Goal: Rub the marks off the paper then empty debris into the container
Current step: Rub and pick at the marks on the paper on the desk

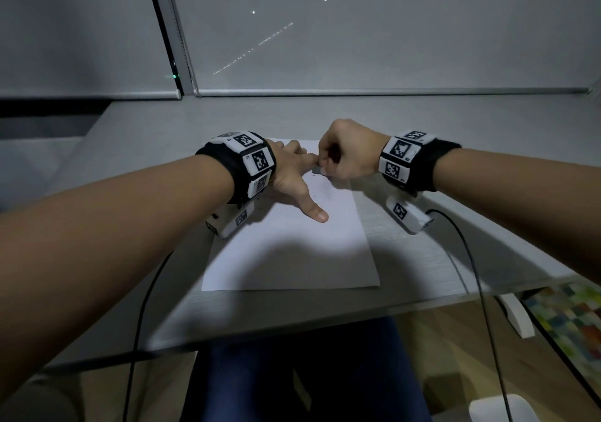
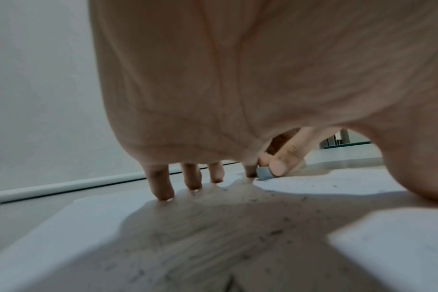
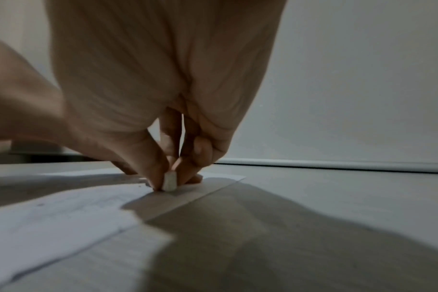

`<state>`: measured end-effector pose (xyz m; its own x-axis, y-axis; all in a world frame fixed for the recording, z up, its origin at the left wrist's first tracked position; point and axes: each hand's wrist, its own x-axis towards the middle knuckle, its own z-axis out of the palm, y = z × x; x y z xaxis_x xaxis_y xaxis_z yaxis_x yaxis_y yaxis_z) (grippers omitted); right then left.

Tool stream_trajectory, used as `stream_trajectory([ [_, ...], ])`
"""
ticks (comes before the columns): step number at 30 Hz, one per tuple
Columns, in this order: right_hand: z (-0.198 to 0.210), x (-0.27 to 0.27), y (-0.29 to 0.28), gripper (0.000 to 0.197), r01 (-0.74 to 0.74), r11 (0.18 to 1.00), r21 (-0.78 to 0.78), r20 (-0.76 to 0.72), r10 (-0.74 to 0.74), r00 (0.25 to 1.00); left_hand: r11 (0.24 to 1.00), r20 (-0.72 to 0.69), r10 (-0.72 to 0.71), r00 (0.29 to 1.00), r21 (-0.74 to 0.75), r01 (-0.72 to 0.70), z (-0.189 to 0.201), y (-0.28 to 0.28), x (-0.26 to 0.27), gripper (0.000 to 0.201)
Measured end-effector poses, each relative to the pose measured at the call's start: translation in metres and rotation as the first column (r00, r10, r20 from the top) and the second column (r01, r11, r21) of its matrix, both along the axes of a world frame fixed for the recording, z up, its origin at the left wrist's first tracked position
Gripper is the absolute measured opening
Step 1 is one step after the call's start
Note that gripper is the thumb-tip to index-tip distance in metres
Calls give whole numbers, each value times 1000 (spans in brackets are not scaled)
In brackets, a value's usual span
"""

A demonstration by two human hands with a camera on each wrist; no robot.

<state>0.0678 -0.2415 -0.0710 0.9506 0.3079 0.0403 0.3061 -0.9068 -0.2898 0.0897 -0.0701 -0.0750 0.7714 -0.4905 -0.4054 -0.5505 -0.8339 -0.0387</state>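
Two hands: left hand (image 1: 292,174) spread flat on paper (image 1: 292,259); right hand (image 1: 348,155) pinches eraser (image 3: 169,183).

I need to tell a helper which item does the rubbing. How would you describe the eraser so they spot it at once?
Find the white paper on the grey desk. Near its far edge, the right hand pinches the eraser, a small pale block standing on the sheet.

no readable text, wrist bands (image 1: 257,158) bear only black-and-white square code markers
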Motion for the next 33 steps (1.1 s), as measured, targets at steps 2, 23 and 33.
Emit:
stream_trajectory([
  [2, -1, -3, 2, 9, -21, 1000, -7, -9, 21, 1000, 1000, 0, 0, 1000, 9, 0, 1, 0, -1, 126],
  [23, 3, -12, -4, 8, -97, 995, -22, -45, 96, 994, 999, -38, -2, 999, 47, 3, 4, -5, -3, 151],
  [33, 5, -22, -9, 7, -144, 989, -19, -106, 141, 984, 997, -38, 2, 999, 75, 0, 12, -9, -7, 140],
])
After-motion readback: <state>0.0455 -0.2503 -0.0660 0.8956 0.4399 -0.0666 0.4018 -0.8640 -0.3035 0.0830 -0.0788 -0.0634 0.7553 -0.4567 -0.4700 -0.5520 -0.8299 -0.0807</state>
